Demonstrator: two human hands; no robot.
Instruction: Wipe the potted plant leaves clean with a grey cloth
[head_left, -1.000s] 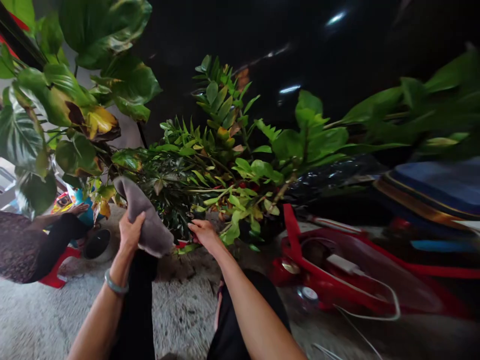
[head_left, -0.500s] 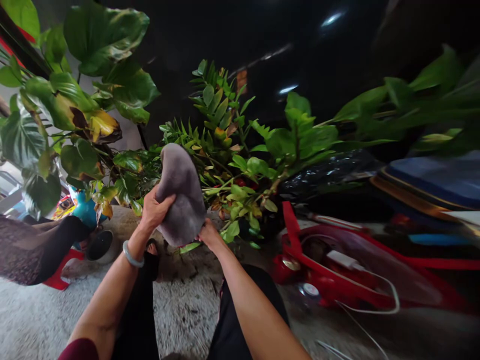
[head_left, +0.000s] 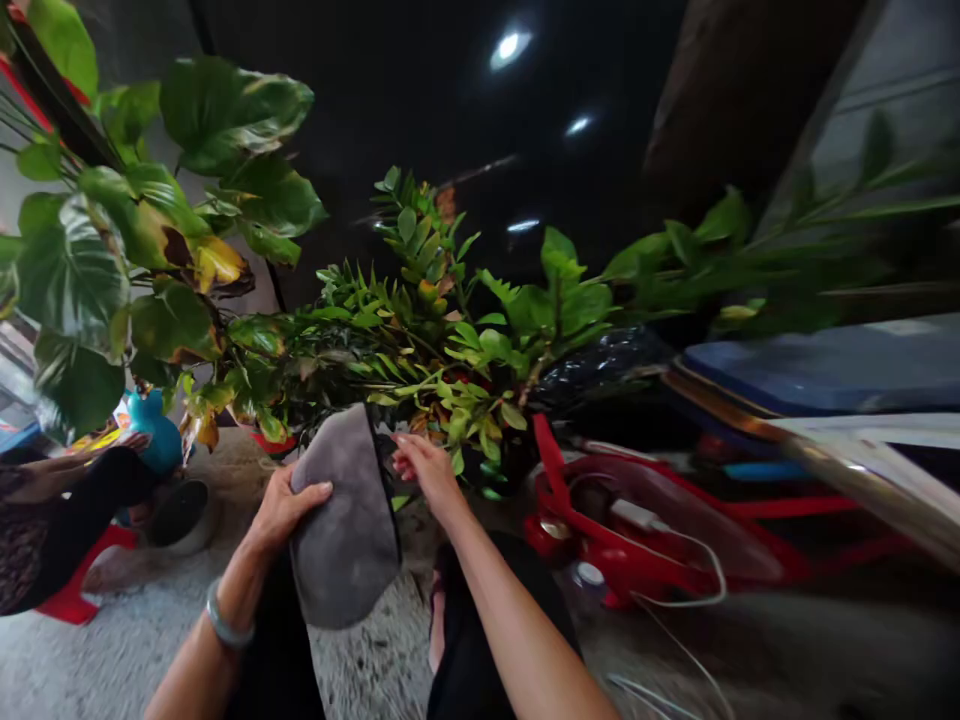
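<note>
A soft grey fabric piece (head_left: 341,530) with a dark edge hangs in front of me, its broad face turned towards me. My left hand (head_left: 283,508) grips its left side, thumb pressed on the face and fingers behind. A bangle circles that wrist. Just off the fabric's upper right edge is my right hand (head_left: 427,470), its fingers curled together in a pinch. Whatever those fingertips hold, if anything, is too small to make out.
Leafy plants (head_left: 480,350) stand straight ahead, larger leaves (head_left: 172,320) at left. A red bag (head_left: 637,510) with a white cable lies at right, near a stack of blue items (head_left: 810,370). A seated person (head_left: 67,510) is at left beside a dark pot (head_left: 178,515).
The grey fabric has come down and turned, now showing a flatter face. My right hand has moved from its lower edge to beside its upper right edge. The view has shifted right.
</note>
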